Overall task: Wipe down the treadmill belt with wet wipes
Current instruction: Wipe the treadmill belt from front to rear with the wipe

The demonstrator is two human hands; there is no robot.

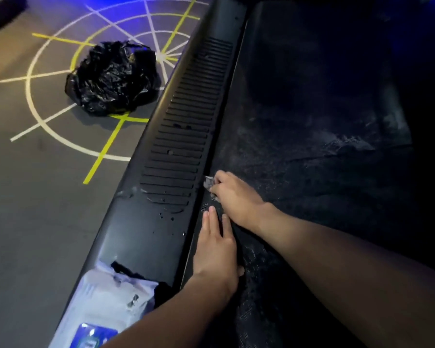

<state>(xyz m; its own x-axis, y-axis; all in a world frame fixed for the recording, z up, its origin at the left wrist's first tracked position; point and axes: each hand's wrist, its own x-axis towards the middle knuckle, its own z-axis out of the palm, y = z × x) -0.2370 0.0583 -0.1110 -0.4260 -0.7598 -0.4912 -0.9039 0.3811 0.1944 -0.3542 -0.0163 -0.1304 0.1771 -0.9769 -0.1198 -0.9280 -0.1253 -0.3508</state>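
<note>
A crumpled wet wipe (209, 185) is pinched in the right hand (232, 197), fingers closed on it, at the left edge of the treadmill belt (312, 151), centre of frame. The wipe is pressed right at the seam where the belt meets the ribbed side rail (183, 136). The left hand (217, 249) is laid flat on the belt just below the right hand, fingers together and extended, nothing held; it appears to serve as a brace.

The belt's long axis runs from lower centre to upper right of the frame, parallel to the rail. Unwiped belt lies mostly to the right and upward of the wipe; the right hand is the nearer one. Open room is judged ample rightward across the belt and upward along the seam; leftward travel is stopped by the rail edge.

Water droplets are seen on the rail. A pack of wipes (106, 305) rests on the rail at lower left. A black rubbish bag (111, 79) sits on the floor, upper left.
</note>
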